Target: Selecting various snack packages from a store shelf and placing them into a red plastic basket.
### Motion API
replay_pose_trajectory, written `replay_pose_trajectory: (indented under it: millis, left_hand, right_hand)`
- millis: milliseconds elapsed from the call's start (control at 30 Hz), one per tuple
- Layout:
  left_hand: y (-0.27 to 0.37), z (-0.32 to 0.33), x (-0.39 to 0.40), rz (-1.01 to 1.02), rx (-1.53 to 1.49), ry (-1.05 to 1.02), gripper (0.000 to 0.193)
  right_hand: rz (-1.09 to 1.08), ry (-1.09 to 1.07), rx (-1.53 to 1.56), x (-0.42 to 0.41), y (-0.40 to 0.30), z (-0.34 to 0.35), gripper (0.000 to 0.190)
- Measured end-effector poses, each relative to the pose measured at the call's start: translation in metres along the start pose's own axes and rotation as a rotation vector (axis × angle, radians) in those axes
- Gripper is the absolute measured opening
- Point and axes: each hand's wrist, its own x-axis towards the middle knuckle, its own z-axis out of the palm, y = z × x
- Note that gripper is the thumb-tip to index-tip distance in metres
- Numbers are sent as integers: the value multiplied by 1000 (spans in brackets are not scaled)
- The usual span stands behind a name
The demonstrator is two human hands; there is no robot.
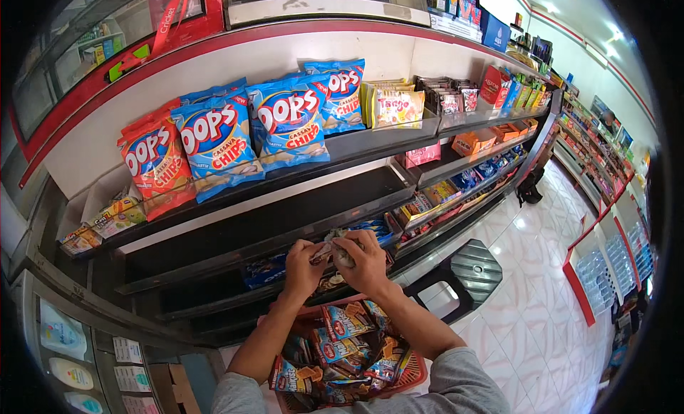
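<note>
Both my hands are raised in front of the shelf's edge, close together. My left hand (305, 267) pinches a small crumpled packet (320, 252). My right hand (360, 259) is closed around a crumpled greyish-green wrapper (342, 248) beside it; whether these are one piece I cannot tell. Below my forearms stands a red plastic basket (419, 372) heaped with small wafer snack packets (347, 323). Behind my hands runs a black shelf (256, 205) with a raised front lip. On the shelf above, blue cassava chip bags (291, 120) and a red chip bag (157, 168) stand upright.
A black plastic step stool (475, 269) stands on the tiled floor to the right. Yellow wafer packs (398, 109) and snack boxes line the shelves. Bottled water packs (598, 269) are at the far right, toiletries (63, 331) at lower left. A person is far off at upper right.
</note>
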Motion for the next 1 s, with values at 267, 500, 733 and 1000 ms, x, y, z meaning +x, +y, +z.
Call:
replay_pose_trajectory:
  millis: [267,500,733,1000]
  left_hand:
    - [9,2,3,25,-83,102,32]
    - [18,-6,4,49,-222,110,30]
    - [3,1,-1,30,-271,63,23]
    - [15,-4,3,2,-269,107,20]
  right_hand:
    - [15,-8,13,-6,11,5,40]
    - [121,17,-30,-6,26,6,38]
    - [5,-123,176,-3,4,3,30]
    - [221,-101,-1,-5,27,2,35]
